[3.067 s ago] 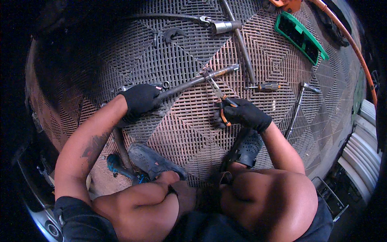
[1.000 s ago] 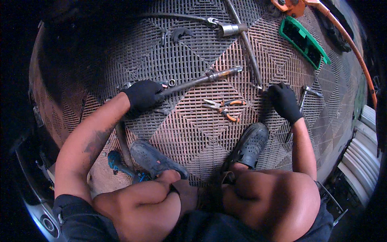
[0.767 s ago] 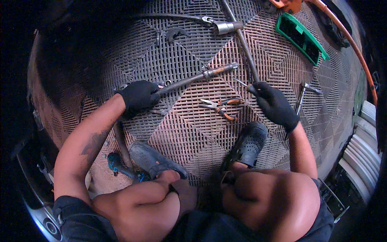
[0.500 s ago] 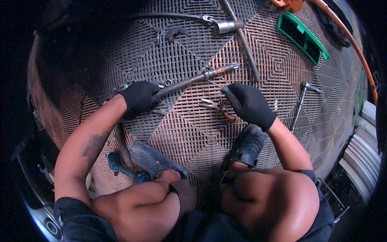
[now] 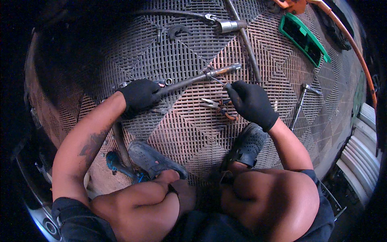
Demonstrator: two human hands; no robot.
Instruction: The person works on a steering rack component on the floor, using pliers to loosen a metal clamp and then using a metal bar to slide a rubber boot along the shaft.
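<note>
Head view looking down on a brown slotted plastic floor mat (image 5: 177, 133), largest of all, lying under everything. Squatting over it, two bare knees and two dark perforated clogs (image 5: 155, 159) showing at the lower edge. Stretching across the middle, a long grey metal shaft with a shiny threaded tip (image 5: 201, 76), slanting up toward the right. Left hand (image 5: 139, 96), black-gloved, closing its grip around the shaft's lower left end, fingers wrapped tight on it. Right hand (image 5: 252, 103), also black-gloved, hovering just below the shaft's right end, fingertips pressed together on a thin metal pin (image 5: 217, 80) pointing toward the shaft; hard to tell whether the pin is touching the shaft. Lying just beside the right hand, partly under it, orange-handled pliers (image 5: 217, 108) resting on the mat. Farther off, a green rectangular plastic tray (image 5: 304, 38) sitting at the upper right, an orange hose (image 5: 354, 52) curving along the right rim, a chrome ratchet wrench (image 5: 300, 103) lying right of the right hand, and a silver socket (image 5: 229, 26) resting near the top.
</note>
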